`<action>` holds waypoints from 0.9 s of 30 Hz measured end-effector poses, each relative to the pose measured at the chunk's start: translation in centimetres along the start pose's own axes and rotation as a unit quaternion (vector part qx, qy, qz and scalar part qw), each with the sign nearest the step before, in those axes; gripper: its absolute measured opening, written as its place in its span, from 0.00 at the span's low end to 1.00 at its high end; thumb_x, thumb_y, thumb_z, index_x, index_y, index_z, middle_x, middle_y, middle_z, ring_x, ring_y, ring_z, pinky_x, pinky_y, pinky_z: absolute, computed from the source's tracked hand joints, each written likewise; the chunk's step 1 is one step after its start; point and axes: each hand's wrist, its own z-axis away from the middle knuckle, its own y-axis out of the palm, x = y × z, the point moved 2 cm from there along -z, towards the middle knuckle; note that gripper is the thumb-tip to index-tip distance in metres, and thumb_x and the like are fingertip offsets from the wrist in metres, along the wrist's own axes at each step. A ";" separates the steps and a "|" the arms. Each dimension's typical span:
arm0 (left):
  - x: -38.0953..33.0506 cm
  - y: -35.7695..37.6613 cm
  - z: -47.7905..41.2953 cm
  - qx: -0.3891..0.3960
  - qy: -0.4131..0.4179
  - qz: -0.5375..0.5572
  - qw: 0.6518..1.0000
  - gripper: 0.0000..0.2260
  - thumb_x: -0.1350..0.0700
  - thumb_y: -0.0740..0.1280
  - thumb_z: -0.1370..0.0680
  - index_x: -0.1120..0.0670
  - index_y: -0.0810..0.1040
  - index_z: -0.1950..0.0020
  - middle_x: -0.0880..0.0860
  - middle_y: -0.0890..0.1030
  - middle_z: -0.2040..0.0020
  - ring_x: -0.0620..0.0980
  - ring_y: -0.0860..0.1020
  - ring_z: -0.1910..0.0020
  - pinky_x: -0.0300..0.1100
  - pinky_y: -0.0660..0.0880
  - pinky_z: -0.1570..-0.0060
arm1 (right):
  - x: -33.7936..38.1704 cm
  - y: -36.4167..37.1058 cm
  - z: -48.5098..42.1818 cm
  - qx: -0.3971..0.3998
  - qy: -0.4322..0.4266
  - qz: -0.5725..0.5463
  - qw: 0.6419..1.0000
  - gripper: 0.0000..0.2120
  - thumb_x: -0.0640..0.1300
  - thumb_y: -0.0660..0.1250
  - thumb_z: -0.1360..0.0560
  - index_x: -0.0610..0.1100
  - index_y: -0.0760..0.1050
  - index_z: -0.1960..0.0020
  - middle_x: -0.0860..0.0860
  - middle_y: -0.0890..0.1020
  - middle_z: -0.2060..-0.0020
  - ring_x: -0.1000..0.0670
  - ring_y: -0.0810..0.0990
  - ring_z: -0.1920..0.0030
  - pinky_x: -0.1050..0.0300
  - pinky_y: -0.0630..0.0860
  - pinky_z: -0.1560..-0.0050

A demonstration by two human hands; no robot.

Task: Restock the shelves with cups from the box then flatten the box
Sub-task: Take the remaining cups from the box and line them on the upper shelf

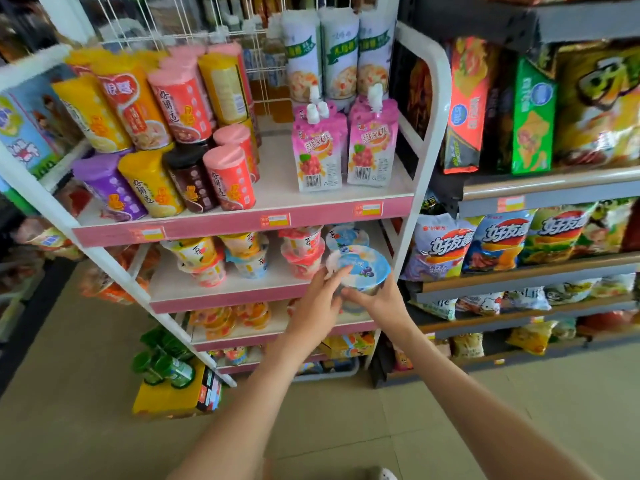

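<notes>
I hold the blueberry cup (363, 268) between both hands. My left hand (320, 296) curls its fingers over the rim, and my right hand (379, 296) wraps the side. The shelf (194, 289) gap lies just beyond my fingertips, so I should slide the cup in level and release last.

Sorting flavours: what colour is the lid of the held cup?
The cup has a light blue lid with blueberries; head view.

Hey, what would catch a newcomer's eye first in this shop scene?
The left hand and right hand hold a blue-lidded cup at the front of the second shelf. On the shelf above, bright tall canisters crowd the left side, with two pink pouches to their right.
</notes>
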 end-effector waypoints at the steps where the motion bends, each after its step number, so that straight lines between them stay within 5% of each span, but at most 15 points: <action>1: 0.2 0.3 -0.2 -0.022 0.015 -0.006 1.000 0.24 0.64 0.61 0.21 0.47 0.64 0.27 0.52 0.63 0.27 0.46 0.65 0.31 0.33 0.67 0.36 | 0.3 -0.1 -0.2 0.006 -0.009 -0.003 1.000 0.34 0.41 0.78 0.35 0.43 0.65 0.34 0.47 0.80 0.44 0.51 0.80 0.44 0.60 0.78 0.50; 3: 0.2 0.8 -0.6 -0.067 0.027 -0.002 0.997 0.22 0.66 0.61 0.21 0.51 0.68 0.29 0.54 0.66 0.30 0.39 0.64 0.32 0.21 0.60 0.40 | 1.0 -0.3 -0.6 0.034 -0.035 0.003 0.999 0.33 0.34 0.75 0.32 0.42 0.63 0.33 0.47 0.79 0.43 0.53 0.80 0.44 0.62 0.77 0.50; 6: 1.0 1.2 -1.8 -0.117 0.018 0.014 0.993 0.22 0.68 0.60 0.21 0.51 0.69 0.30 0.52 0.66 0.33 0.22 0.63 0.40 0.17 0.62 0.46 | 1.1 -0.7 -1.9 0.082 -0.072 0.051 0.993 0.33 0.33 0.74 0.31 0.44 0.61 0.32 0.49 0.76 0.42 0.56 0.77 0.42 0.64 0.75 0.46; 11: 2.6 2.9 -5.5 -0.164 0.038 -0.026 0.985 0.20 0.65 0.64 0.22 0.50 0.73 0.32 0.55 0.74 0.35 0.45 0.73 0.38 0.30 0.69 0.43 | -1.7 -1.2 -5.8 0.061 -0.095 0.076 0.991 0.35 0.37 0.74 0.31 0.51 0.58 0.32 0.49 0.73 0.38 0.52 0.74 0.37 0.53 0.75 0.39; 15: 3.4 5.3 -6.9 -0.211 0.050 -0.037 0.975 0.18 0.61 0.61 0.21 0.49 0.72 0.32 0.56 0.72 0.33 0.48 0.71 0.36 0.37 0.72 0.41 | -3.7 -1.6 -8.4 0.041 -0.118 0.058 0.990 0.34 0.32 0.72 0.30 0.54 0.59 0.35 0.49 0.75 0.42 0.54 0.77 0.41 0.62 0.77 0.48; 18: 3.7 6.7 -6.9 -0.245 0.049 -0.041 0.967 0.17 0.56 0.56 0.20 0.48 0.69 0.32 0.58 0.72 0.34 0.49 0.70 0.35 0.34 0.70 0.40 | -4.4 -1.8 -9.0 0.033 -0.158 0.038 0.986 0.36 0.32 0.72 0.31 0.50 0.58 0.32 0.48 0.73 0.39 0.54 0.75 0.38 0.58 0.76 0.42; 21: 3.6 7.5 -6.8 -0.276 0.058 -0.059 0.958 0.17 0.60 0.58 0.20 0.49 0.68 0.32 0.61 0.71 0.34 0.48 0.68 0.35 0.25 0.62 0.37 | -4.7 -1.8 -9.3 0.032 -0.181 0.024 0.983 0.35 0.34 0.73 0.31 0.53 0.59 0.33 0.47 0.72 0.37 0.52 0.73 0.36 0.55 0.74 0.39; 27: 2.7 8.2 -7.4 -0.310 0.059 -0.079 0.946 0.21 0.65 0.62 0.21 0.47 0.67 0.32 0.62 0.69 0.31 0.49 0.65 0.31 0.29 0.62 0.34 | -4.2 -1.7 -10.7 0.025 -0.195 0.011 0.980 0.34 0.31 0.71 0.30 0.46 0.59 0.31 0.50 0.73 0.38 0.56 0.74 0.37 0.60 0.73 0.39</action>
